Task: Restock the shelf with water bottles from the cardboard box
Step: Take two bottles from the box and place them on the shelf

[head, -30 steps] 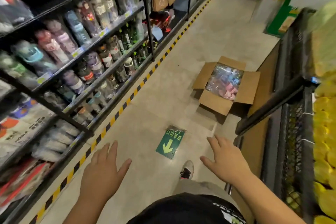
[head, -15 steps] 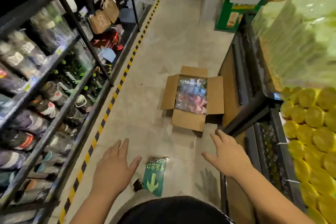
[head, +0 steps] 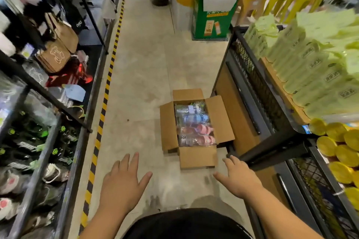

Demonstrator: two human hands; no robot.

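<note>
My left hand and right hand reach out with fingers spread, holding nothing. The cardboard box sits open on the floor just ahead, wrapped water bottles lying inside, beside the right-hand shelf.

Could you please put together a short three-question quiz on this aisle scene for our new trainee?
1. True or false: the top flaps of the cardboard box on the floor are folded open.
2. Multiple choice: the left hand and right hand are A) each gripping a bottle, B) open and holding nothing, C) reaching inside the box.
3. Fill in: the wrapped water bottles lie inside the box, which sits beside the display stand on the person's ____ side.

Key: 1 true; 2 B; 3 right.
</note>
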